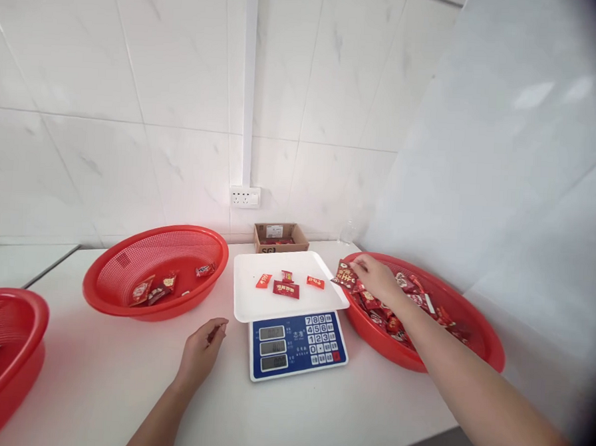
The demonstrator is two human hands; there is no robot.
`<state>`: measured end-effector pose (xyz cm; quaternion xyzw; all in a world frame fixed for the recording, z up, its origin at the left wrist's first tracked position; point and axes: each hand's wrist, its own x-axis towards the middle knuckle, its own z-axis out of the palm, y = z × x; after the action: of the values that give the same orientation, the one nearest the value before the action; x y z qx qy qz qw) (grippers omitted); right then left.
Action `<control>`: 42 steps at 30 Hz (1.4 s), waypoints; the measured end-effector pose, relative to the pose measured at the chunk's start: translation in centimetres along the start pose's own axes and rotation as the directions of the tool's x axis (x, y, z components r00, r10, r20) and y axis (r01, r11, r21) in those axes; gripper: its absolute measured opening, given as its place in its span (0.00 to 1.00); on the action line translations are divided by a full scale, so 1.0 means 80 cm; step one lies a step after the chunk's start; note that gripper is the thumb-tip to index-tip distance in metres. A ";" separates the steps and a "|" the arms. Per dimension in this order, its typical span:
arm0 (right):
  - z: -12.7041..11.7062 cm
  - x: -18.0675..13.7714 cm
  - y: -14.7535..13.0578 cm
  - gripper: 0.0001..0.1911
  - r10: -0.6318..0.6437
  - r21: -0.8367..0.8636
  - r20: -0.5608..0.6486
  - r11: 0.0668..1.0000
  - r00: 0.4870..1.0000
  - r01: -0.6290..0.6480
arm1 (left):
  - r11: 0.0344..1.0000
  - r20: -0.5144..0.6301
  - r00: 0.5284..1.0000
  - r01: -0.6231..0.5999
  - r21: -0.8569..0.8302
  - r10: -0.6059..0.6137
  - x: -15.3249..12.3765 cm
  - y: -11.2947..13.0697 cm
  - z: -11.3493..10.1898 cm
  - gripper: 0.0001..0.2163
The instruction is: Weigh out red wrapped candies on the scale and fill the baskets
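Observation:
My right hand (375,275) pinches a dark red snack packet (346,275) with gold print, over the right edge of the scale's white tray (253,307). Below that hand is a red basket (401,358) holding many red packets (368,300). On the tray lie a flat dark red packet (286,289), a small packet (287,276) just behind it, an orange-red packet (263,281) at left and another red packet (315,282) at right. My left hand (203,348) hovers by the scale's left side, fingers curled together, nothing visible in them.
The blue scale panel (299,346) has keys and three displays. A red basket (153,312) with a few packets stands at left, another red basket (32,342) at the left edge. Behind the scale are a cardboard box (281,239) and a clear cup (347,232), near the wall.

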<state>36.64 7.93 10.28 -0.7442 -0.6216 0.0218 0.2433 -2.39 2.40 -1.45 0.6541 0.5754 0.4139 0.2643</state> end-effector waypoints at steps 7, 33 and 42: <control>0.034 -0.012 -0.088 0.13 -0.133 -0.197 0.235 0.964 0.963 0.181 | 1.000 -0.009 1.000 0.005 -0.028 -0.006 -0.001 -0.003 -0.001 0.15; 0.115 -0.022 -0.148 0.37 -0.306 0.003 0.420 0.942 0.855 0.336 | 0.996 0.008 1.000 -0.002 -0.086 0.002 -0.002 -0.007 0.004 0.13; 0.119 -0.015 -0.158 0.28 -0.448 0.016 0.406 0.875 0.797 0.483 | 0.993 -0.004 1.000 0.006 -0.115 -0.006 -0.001 -0.011 0.006 0.13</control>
<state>21.59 11.35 6.47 -0.5582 -0.8218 0.0844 0.0769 -2.42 2.56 -2.41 0.6351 0.5531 0.4471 0.3013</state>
